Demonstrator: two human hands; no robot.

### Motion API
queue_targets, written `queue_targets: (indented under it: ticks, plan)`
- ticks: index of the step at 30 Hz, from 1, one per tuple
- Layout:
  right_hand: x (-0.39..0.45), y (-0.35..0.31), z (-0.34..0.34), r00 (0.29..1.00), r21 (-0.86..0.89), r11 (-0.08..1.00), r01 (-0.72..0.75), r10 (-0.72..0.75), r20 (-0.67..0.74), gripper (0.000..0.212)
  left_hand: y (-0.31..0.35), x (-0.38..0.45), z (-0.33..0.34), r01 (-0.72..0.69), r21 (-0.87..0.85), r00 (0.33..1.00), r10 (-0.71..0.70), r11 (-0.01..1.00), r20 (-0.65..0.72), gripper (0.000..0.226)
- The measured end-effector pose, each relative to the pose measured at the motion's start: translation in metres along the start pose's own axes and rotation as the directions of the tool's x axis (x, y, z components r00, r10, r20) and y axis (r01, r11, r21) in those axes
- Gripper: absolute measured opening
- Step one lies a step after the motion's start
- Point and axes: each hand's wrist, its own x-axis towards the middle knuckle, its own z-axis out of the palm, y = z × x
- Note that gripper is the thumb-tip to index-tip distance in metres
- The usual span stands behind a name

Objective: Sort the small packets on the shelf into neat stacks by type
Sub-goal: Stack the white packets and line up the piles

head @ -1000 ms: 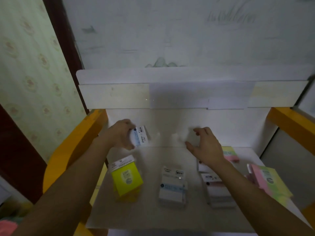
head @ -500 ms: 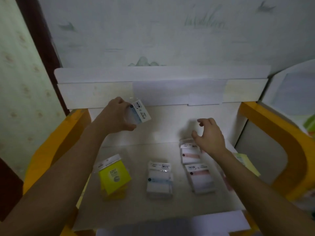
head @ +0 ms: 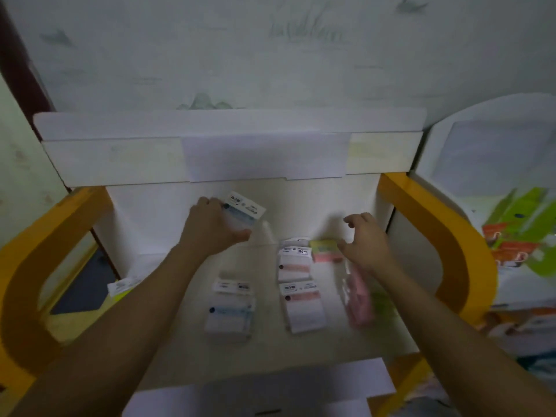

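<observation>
My left hand (head: 210,228) grips a small blue-striped packet (head: 244,210) and holds it tilted above the back of the shelf (head: 301,344). A stack of blue-striped packets (head: 230,310) lies on the shelf in the middle. To its right lie two red-striped packets, one behind (head: 294,264) and one in front (head: 304,307). My right hand (head: 365,243) hovers with curled fingers beside a pink and yellow packet (head: 325,251), holding nothing that I can see. Blurred pink packets (head: 359,299) lie under my right forearm. A yellow packet (head: 122,287) peeks out beside my left forearm.
An orange frame (head: 433,236) bounds the shelf on both sides. A white upper shelf board (head: 228,145) overhangs the back. A printed display panel (head: 511,206) stands to the right. White paper (head: 264,392) covers the lower front edge.
My left hand has carried the blue-striped packet a little to the right. My right hand has drawn near the pink and yellow packet. The camera has swung left, hiding most of the yellow packet.
</observation>
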Motion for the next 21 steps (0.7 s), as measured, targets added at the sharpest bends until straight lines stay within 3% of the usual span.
queue_targets:
  ticks: [5, 8, 12, 17, 21]
  plan:
    - [0.017, 0.012, 0.001, 0.942, -0.141, 0.971, 0.192, -0.142, 0.305, 0.053, 0.023, -0.026, 0.033, 0.111, 0.073, 0.993, -0.109, 0.991, -0.037, 0.094]
    - [0.030, -0.002, 0.012, 0.878, -0.179, 0.934, 0.310, -0.209, 0.430, 0.047, 0.028, -0.043, 0.037, 0.126, 0.122, 0.989, -0.115, 0.985, -0.094, 0.085]
    - [0.049, -0.029, 0.039, 0.780, -0.259, 0.878, 0.403, -0.181, 0.599, 0.059, 0.031, -0.068, 0.026, 0.186, 0.112, 0.972, -0.166, 0.976, -0.169, 0.076]
    - [0.046, -0.050, 0.064, 0.697, -0.294, 0.820, 0.491, -0.167, 0.698, 0.061, 0.027, -0.097, 0.007, 0.267, 0.063, 0.956, -0.256, 0.962, -0.145, 0.079]
    - [0.048, -0.058, 0.063, 0.701, -0.320, 0.822, 0.472, -0.130, 0.701, 0.057, 0.017, -0.108, 0.002, 0.290, 0.041, 0.951, -0.283, 0.956, -0.121, 0.082]
